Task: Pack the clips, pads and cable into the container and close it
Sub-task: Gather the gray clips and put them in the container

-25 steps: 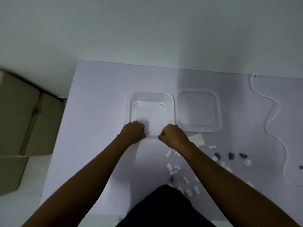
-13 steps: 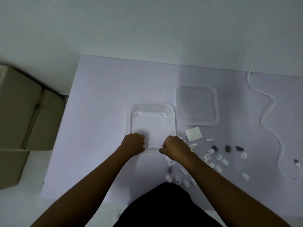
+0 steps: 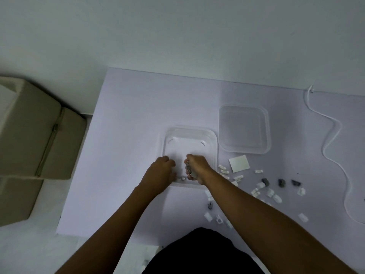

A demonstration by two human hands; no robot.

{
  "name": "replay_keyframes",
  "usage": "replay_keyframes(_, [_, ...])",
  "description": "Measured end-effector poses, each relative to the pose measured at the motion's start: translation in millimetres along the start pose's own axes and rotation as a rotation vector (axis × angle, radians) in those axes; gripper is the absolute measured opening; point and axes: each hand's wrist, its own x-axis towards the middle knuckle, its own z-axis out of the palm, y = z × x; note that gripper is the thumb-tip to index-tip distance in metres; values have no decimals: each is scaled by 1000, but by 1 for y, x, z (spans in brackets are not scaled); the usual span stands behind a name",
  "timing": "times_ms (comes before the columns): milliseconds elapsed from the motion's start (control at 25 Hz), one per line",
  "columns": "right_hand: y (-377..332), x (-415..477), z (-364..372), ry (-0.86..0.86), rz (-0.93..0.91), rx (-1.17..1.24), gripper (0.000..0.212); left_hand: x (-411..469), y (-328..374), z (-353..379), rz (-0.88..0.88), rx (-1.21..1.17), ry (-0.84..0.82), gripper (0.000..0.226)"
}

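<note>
At the far left, cardboard boxes (image 3: 33,131) are standing off the edge of the pale tabletop (image 3: 128,115). Near the tabletop's middle, the clear square container (image 3: 189,129) is sitting open side up. The left hand (image 3: 161,173) is curling its fingers over the container's near-left corner and holding it there. Just right of it, the right hand (image 3: 197,167) is hanging over the near half of the container, its fingers closing around a small bunch of held clips (image 3: 188,169), grey and white together. 1 white clip (image 3: 182,178) is lying inside against the near wall; the remainder of the container floor is showing bare. To the right and slightly farther back, the clear lid (image 3: 244,130) is lying flat on the tabletop, just beside the container. Nearer than the lid, a white square pad (image 3: 239,163) is lying flat and turned slightly askew. Loose clips (image 3: 256,191) are lying scattered from beside the right forearm out to the right, mostly white, with 3 grey ones in a rough row. At the far right, the white cable (image 3: 331,135) is lying uncoiled, its long axis running from the tabletop's far edge toward the near side in loose bends, well apart from the container.
</note>
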Motion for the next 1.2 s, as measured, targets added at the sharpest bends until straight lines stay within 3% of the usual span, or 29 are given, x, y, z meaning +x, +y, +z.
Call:
replay_keyframes(80, [5, 6, 10, -6, -4, 1, 22, -10, -1, -8, -149, -148, 296, 28])
replay_keyframes(120, [7, 8, 14, -7, -25, -2, 21, -12, -4, -9, -286, -224, 358, 30])
replay_keyframes(200, [11, 12, 27, -8, -112, -106, 24, -13, -14, -2, -511, -385, 269, 33])
replay_keyframes(240, [13, 13, 34, -8, -162, -215, 28, -13, -18, 4, -528, -435, 196, 34])
replay_keyframes(360, [17, 8, 45, -52, -283, -480, 33, -15, -26, 15, -451, -462, 174, 33])
replay_keyframes(520, [22, 4, 39, -115, -428, -612, 36, -14, -30, 21, -429, -390, 187, 34])
replay_keyframes(640, [28, 16, 26, -37, -529, -670, 36, -11, -32, 23, -417, -348, 175, 32])
replay_keyframes(760, [37, 34, 15, 43, -470, -757, 42, -9, -30, 22, -409, -329, 161, 33])
replay_keyframes(920, [38, 45, 22, 12, -343, -834, 49, -9, -30, 22, -399, -332, 160, 34])
replay_keyframes(1200, [38, 39, 36, -72, -444, -822, 42, -9, -25, 18, -418, -300, 157, 30])
